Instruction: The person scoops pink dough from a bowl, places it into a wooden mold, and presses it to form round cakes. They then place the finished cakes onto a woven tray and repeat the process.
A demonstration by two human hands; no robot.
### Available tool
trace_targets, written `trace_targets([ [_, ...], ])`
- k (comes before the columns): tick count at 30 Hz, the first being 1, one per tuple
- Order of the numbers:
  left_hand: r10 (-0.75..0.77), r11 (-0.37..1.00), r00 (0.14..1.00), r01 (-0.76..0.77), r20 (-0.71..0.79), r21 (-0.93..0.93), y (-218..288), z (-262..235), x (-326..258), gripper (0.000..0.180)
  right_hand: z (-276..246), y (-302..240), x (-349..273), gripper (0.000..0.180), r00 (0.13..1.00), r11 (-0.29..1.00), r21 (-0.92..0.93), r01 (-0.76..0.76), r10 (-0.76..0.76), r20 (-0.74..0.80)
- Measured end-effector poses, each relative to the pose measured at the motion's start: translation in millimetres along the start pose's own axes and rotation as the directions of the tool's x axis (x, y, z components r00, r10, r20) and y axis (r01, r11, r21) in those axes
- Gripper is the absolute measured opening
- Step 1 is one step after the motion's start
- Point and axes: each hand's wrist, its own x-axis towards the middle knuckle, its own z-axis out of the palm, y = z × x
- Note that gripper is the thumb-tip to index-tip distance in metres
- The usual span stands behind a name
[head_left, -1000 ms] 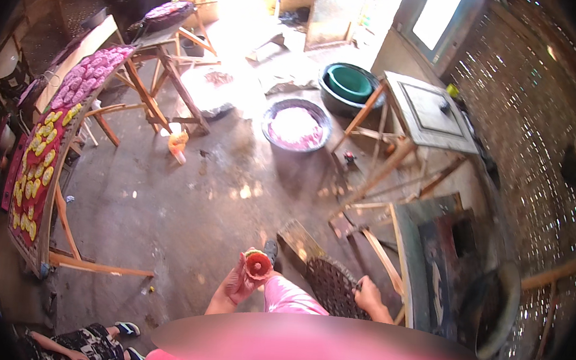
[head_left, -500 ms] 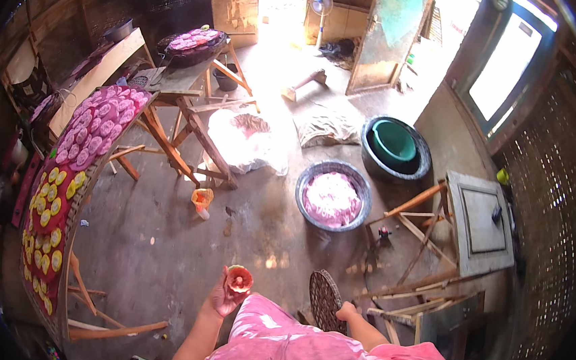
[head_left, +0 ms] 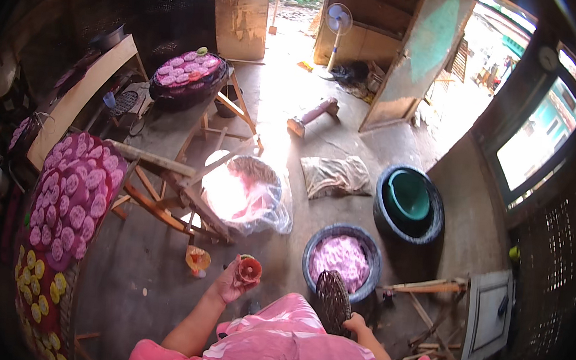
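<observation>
In my left hand (head_left: 229, 286) is a small round, cup-shaped orange-red thing (head_left: 249, 270) with a knob in its middle. My fingers curl round its side. My right hand (head_left: 355, 323) grips the edge of a dark, round woven tray (head_left: 333, 301), tilted on its side at my lap. The tray's upper edge overlaps, in view, a grey basin (head_left: 307, 269) heaped with pink-white crumbly stuff (head_left: 340, 257); whether they touch I cannot tell.
At left, a long rack carries pink discs (head_left: 71, 190) and yellow ones (head_left: 38, 289). A table (head_left: 171, 122) bears another dark tray of pink discs (head_left: 190, 71). A plastic-lined tub (head_left: 275, 209), a sack (head_left: 336, 175), a green basin (head_left: 409, 193) and a wooden stool (head_left: 312, 116) stand ahead.
My view has tilted up and moved forward, so the grey basin is nearer. Both hands keep their holds, and the woven tray now overlaps the basin in view.
</observation>
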Motion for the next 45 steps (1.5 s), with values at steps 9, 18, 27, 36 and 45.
trace_targets([
  [9, 0.020, 1.000, 0.999, -0.020, -0.039, 0.010, 126.5, 98.4, 261.8, 0.047, -82.0, -87.8, 130.3, 0.043, 0.999, 0.996, 0.085, -0.036, 0.039, -0.036],
  [18, -0.140, 0.990, 0.985, 0.137, -0.098, -0.040, 217.1, 212.7, 442.8, 0.039, -313.9, -202.0, 311.7, 0.039, 0.966, 0.991, 0.060, -0.120, 0.102, 0.238],
  [27, -0.041, 0.999, 0.994, 0.040, -0.103, -0.016, 339.8, 278.7, 581.6, 0.036, -483.5, -367.7, 518.8, 0.041, 0.998, 0.992, -0.107, 0.066, -0.065, 0.010],
  [36, 0.083, 0.994, 0.978, -0.095, 0.190, 0.057, 539.1, 385.4, 765.9, 0.057, -626.1, -532.9, 648.5, 0.046, 0.918, 0.960, -0.084, 0.268, -0.281, -0.281],
  [45, 0.237, 0.971, 0.963, -0.233, 0.128, -0.044, 668.5, 438.3, 813.7, 0.055, -725.2, -733.8, 738.7, 0.039, 0.957, 0.958, -0.045, 0.282, -0.285, -0.061],
])
